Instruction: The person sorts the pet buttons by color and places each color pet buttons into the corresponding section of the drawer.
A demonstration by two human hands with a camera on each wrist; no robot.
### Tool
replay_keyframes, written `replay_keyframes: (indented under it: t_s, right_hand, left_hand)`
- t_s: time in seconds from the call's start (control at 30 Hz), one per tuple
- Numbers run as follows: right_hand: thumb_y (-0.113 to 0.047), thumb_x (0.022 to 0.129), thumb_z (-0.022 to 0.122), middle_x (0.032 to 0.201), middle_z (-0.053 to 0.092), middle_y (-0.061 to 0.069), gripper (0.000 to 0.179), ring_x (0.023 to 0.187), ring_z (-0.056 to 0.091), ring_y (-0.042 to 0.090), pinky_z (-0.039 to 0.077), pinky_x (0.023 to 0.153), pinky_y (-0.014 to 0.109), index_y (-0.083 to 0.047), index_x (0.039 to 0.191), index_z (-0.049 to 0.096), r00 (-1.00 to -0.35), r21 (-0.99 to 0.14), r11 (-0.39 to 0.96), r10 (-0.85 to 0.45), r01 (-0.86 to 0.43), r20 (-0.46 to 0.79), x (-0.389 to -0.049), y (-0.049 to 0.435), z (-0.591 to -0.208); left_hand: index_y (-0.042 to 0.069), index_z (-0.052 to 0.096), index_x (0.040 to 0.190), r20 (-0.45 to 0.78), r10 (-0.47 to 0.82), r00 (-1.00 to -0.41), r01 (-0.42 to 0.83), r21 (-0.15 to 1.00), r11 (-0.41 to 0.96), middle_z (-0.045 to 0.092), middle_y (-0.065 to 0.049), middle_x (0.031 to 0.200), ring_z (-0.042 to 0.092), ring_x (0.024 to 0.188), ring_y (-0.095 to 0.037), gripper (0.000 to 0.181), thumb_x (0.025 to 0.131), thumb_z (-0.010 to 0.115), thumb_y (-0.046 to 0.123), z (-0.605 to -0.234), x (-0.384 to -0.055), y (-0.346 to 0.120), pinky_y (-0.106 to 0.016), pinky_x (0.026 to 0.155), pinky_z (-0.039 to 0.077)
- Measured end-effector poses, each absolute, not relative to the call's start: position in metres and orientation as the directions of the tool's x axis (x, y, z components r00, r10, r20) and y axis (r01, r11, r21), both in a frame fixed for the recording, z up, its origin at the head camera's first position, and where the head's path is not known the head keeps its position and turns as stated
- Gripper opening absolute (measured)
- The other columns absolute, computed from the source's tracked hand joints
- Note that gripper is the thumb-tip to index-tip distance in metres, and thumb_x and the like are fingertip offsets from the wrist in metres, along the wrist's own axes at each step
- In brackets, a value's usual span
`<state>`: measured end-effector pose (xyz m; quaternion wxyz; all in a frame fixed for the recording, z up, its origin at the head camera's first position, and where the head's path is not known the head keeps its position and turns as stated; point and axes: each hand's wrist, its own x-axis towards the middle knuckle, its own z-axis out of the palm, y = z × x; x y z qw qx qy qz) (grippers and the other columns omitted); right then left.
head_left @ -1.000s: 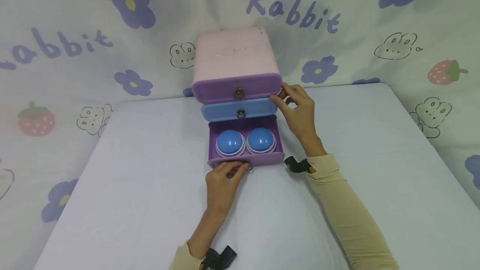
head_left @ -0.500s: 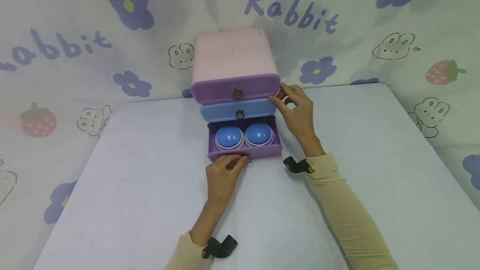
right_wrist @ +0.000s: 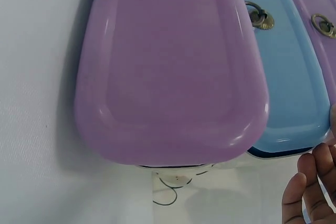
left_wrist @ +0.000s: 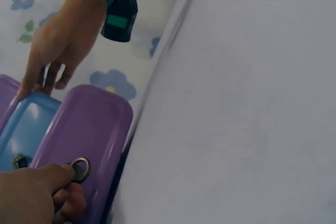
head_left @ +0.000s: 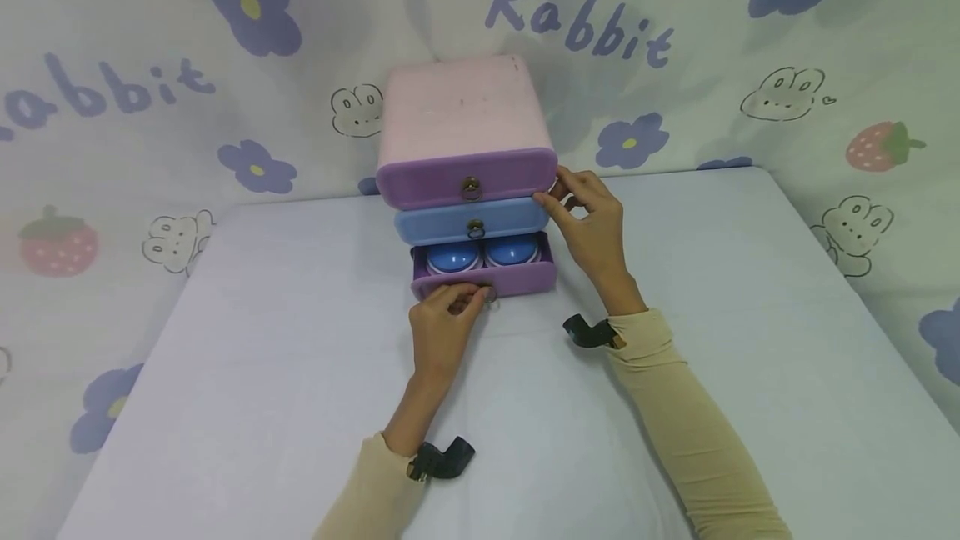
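A small pink chest of drawers [head_left: 461, 111] stands at the back of the table. Its bottom purple drawer [head_left: 525, 278] is partly pulled out, and two blue-domed round objects with white rims [head_left: 453, 257] sit side by side in it. My left hand [head_left: 441, 332] pinches the ring pull [left_wrist: 82, 170] on that drawer's front between thumb and fingers. At the right side, my right hand [head_left: 596, 227] grips the chest's edge where the upper purple drawer [head_left: 423, 183] meets the blue drawer [head_left: 435, 227]. Those two drawers have brass ring pulls too.
A white-covered table [head_left: 247, 373] lies under the chest. Behind it hangs a cloth [head_left: 697, 32] printed with flowers, rabbits and strawberries. Each wrist wears a black camera mount [head_left: 446, 458] over a tan sleeve [head_left: 693, 423].
My left hand has moved forward, sliding the bottom drawer further into the chest. Less of the blue domes shows now. My right hand has kept its hold on the chest's edge.
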<state>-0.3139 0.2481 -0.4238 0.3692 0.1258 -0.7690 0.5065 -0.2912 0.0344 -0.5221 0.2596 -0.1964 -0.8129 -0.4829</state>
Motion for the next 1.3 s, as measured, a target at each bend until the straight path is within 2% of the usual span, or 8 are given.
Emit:
replay_keyframes:
  t_s: [0.07,0.2,0.4,0.6,0.97,1.17,1.3]
  right_hand:
    - [0.004,0.085,0.077,0.094,0.062,0.027,0.042,0.087,0.058,0.035,0.050,0.074,0.044,0.013,0.123,0.063,-0.693,-0.683,0.453,0.179,-0.573,0.699,-0.314,0.248,-0.423]
    - [0.005,0.085,0.076,0.093,0.062,0.029,0.042,0.087,0.058,0.037,0.050,0.073,0.051,0.013,0.123,0.063,-0.692,-0.683,0.442,0.174,-0.581,0.701,-0.314,0.248,-0.423]
    - [0.005,0.084,0.076,0.093,0.062,0.028,0.042,0.087,0.059,0.037,0.050,0.073,0.050,0.013,0.123,0.063,-0.690,-0.683,0.440,0.176,-0.583,0.702,-0.313,0.248,-0.424]
    - [0.005,0.084,0.077,0.094,0.062,0.029,0.043,0.087,0.058,0.038,0.051,0.074,0.043,0.014,0.123,0.062,-0.691,-0.686,0.435,0.178,-0.583,0.700,-0.315,0.248,-0.425]
    - [0.005,0.084,0.077,0.093,0.061,0.028,0.042,0.088,0.059,0.038,0.050,0.073,0.047,0.013,0.123,0.063,-0.695,-0.693,0.429,0.183,-0.580,0.695,-0.315,0.247,-0.424]
    - [0.006,0.084,0.076,0.093,0.061,0.029,0.042,0.087,0.059,0.039,0.050,0.073,0.038,0.014,0.123,0.063,-0.699,-0.697,0.422,0.182,-0.579,0.691,-0.315,0.247,-0.424]
    - [0.006,0.083,0.076,0.092,0.061,0.029,0.042,0.087,0.059,0.039,0.050,0.072,0.039,0.013,0.123,0.063,-0.694,-0.691,0.426,0.178,-0.584,0.697,-0.315,0.248,-0.424]
  left_hand:
    - [-0.001,0.077,0.084,0.611,0.067,-0.789,0.569,0.684,0.457,0.071,-0.006,0.075,0.065,0.062,-0.013,0.013,0.084,0.083,0.011,-0.522,-0.294,0.035,-0.023,0.057,0.053]
    - [-0.001,0.077,0.083,0.610,0.058,-0.791,0.562,0.684,0.465,0.070,-0.006,0.074,0.064,0.061,-0.013,0.013,0.083,0.083,0.011,-0.522,-0.300,0.036,-0.024,0.056,0.052]
    - [0.000,0.078,0.083,0.604,0.061,-0.795,0.557,0.685,0.470,0.071,-0.006,0.074,0.064,0.062,-0.013,0.013,0.084,0.083,0.013,-0.522,-0.308,0.037,-0.024,0.057,0.052]
    - [0.000,0.078,0.084,0.587,0.060,-0.807,0.545,0.701,0.461,0.071,-0.006,0.075,0.065,0.062,-0.013,0.014,0.085,0.082,0.013,-0.522,-0.316,0.037,-0.025,0.057,0.053]
    - [-0.001,0.077,0.084,0.601,0.062,-0.797,0.560,0.696,0.450,0.071,-0.008,0.074,0.065,0.061,-0.015,0.014,0.084,0.083,0.012,-0.521,-0.331,0.038,-0.023,0.056,0.052]
    - [-0.001,0.077,0.083,0.594,0.061,-0.802,0.555,0.704,0.444,0.071,-0.009,0.074,0.066,0.061,-0.017,0.014,0.083,0.084,0.011,-0.520,-0.336,0.038,-0.017,0.057,0.049]
    - [-0.001,0.077,0.083,0.590,0.057,-0.805,0.550,0.708,0.443,0.071,-0.009,0.074,0.067,0.061,-0.017,0.015,0.082,0.084,0.012,-0.520,-0.339,0.039,-0.014,0.058,0.048]
